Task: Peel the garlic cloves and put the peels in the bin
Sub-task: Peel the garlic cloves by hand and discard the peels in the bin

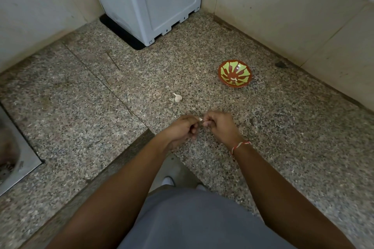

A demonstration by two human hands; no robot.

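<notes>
Both hands meet over the front of the granite counter. My left hand (183,128) and my right hand (219,124) pinch a small pale garlic clove (200,119) between their fingertips; only a sliver of it shows. A garlic bulb piece (177,97) with its stem lies on the counter just beyond the hands. To the right stands a red and green patterned bowl (234,73) with a pale bit of garlic at its bottom. No bin is in view.
A grey plastic appliance (147,0) on a black mat fills the back corner. Tiled walls close off the left and right sides. A steel sink (14,159) is set in at the far left. The counter edge runs diagonally under my arms.
</notes>
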